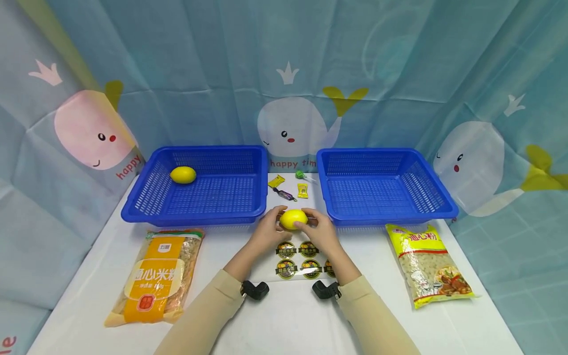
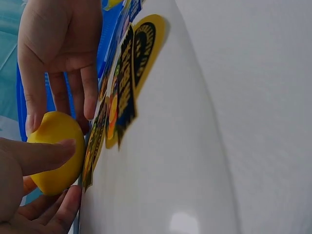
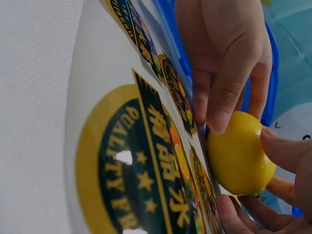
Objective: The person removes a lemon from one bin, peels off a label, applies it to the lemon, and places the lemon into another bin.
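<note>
A yellow lemon [image 1: 294, 219] is held between both hands above the middle of the table, just behind a sheet of round black-and-gold stickers [image 1: 286, 250]. My left hand [image 1: 266, 230] grips its left end, with the thumb on the skin and the fingers around the far side. From the other side my right hand [image 1: 324, 232] pinches it, thumb over the front. In the left wrist view the lemon [image 2: 58, 158] sits close to the sticker sheet. Thumbs and fingers touch the lemon [image 3: 239, 153] in the right wrist view too.
A blue basket [image 1: 195, 217] at the left contains another lemon [image 1: 183, 175]; a second blue basket [image 1: 390, 215] stands right. Between them lie wrapped candies [image 1: 284, 194] and a green lollipop [image 1: 300, 174]. Pasta bags flank the arms: orange [image 1: 155, 278] left, yellow [image 1: 430, 266] right.
</note>
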The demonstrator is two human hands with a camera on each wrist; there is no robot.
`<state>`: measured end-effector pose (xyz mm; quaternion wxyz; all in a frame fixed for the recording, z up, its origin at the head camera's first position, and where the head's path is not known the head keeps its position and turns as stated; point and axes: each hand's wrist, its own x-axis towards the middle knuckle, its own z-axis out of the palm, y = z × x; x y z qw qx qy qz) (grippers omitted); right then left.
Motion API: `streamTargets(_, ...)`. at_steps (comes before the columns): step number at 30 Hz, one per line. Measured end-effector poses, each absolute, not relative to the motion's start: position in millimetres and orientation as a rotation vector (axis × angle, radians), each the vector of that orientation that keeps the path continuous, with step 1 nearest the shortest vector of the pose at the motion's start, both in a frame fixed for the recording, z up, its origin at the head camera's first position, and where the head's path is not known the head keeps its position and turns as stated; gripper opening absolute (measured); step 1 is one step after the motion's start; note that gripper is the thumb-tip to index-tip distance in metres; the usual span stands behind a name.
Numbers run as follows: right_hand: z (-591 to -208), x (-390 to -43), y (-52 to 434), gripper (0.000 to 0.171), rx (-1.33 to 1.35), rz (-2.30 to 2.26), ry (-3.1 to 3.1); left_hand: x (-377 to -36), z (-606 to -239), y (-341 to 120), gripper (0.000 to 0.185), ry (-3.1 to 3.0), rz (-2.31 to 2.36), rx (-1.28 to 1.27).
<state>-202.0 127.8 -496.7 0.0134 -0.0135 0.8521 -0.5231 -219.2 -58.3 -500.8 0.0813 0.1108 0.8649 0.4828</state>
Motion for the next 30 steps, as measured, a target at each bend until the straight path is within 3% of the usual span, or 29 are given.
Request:
streamTargets(13,-494.0,-195.9,133.0,0.065,0.003,-1.664,2.621,-217.4,-496.3,-59.1,0.083,2.61,1.402,0.319)
streamTargets(22,-493.7,-198.9,132.9,0.053,-0.005,-1.602,2.661,-217.3,-497.2,-54.8,0.065,2.67,1.368,0.394)
streamTargets(30,-495.1,-200.3,134.6,0.06,0.013,-1.689,2.569,-220.1,-499.7,-54.9,0.066,2.66,1.455,0.359)
